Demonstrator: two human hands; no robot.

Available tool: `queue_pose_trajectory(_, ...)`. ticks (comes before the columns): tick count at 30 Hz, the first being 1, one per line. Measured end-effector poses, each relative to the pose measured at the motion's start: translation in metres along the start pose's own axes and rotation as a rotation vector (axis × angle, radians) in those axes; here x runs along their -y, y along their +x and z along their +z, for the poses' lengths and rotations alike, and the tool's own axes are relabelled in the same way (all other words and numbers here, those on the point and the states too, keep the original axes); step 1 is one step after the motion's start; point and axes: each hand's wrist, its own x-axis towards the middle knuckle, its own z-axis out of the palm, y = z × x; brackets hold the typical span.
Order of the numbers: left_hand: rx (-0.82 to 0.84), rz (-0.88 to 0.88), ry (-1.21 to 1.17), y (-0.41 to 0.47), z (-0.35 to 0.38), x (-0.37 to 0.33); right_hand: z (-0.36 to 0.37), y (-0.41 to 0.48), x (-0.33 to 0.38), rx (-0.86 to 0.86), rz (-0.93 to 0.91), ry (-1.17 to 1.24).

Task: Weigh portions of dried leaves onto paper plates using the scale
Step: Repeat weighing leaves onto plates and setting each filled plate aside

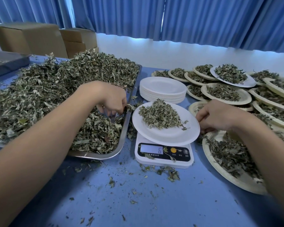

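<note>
**Leaves on the scale, both hands at work**

Take the scale point(164, 159) as the centre of the dial. It is white, sits on the blue table point(138, 202), and its display shows a 6. On it rests a white paper plate point(170, 136) carrying a mound of dried leaves point(159, 114).

At 9 o'clock lies a metal tray point(121, 145) heaped with a big pile of loose leaves point(56, 95). The left hand point(111, 99) hangs over the tray's right rim, at about 10 o'clock from the plate. Its fingers are curled downward and pinch a small tuft of leaves.

The right hand point(216, 115) is at the plate's 3 o'clock edge, with its fingers curled in against the rim. I cannot tell whether they grip the rim or only touch it.

At 12 o'clock stands a stack of clean white plates point(162, 89). From 1 to 4 o'clock, filled plates point(226, 92) overlap one another. Crumbs and stray leaves are scattered over the table at 6 o'clock.

Far off at 10 o'clock are cardboard boxes point(28, 38), and blue curtains point(154, 17) hang along the back.
</note>
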Motion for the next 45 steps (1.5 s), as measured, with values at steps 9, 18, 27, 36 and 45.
queue_pose_trajectory(9, 0.144, 0.022, 0.079, -0.005, -0.001, -0.006, 0.0, 0.001, -0.001, 0.005, -0.007, -0.007)
queue_pose_trajectory(18, 0.127, 0.072, 0.091, -0.004, 0.001, -0.004, 0.001, -0.003, 0.001, -0.001, -0.005, -0.001)
queue_pose_trajectory(27, 0.228, 0.113, 0.036, -0.018, -0.005, -0.002, 0.0, -0.003, 0.001, -0.001, 0.004, -0.013)
queue_pose_trajectory(36, 0.075, 0.11, 0.017, -0.025, -0.013, 0.003, 0.001, -0.005, 0.002, -0.001, -0.006, 0.013)
queue_pose_trajectory(45, -0.324, 0.19, -0.211, -0.025, -0.015, -0.012, 0.004, 0.0, -0.004, -0.164, -0.008, 0.22)
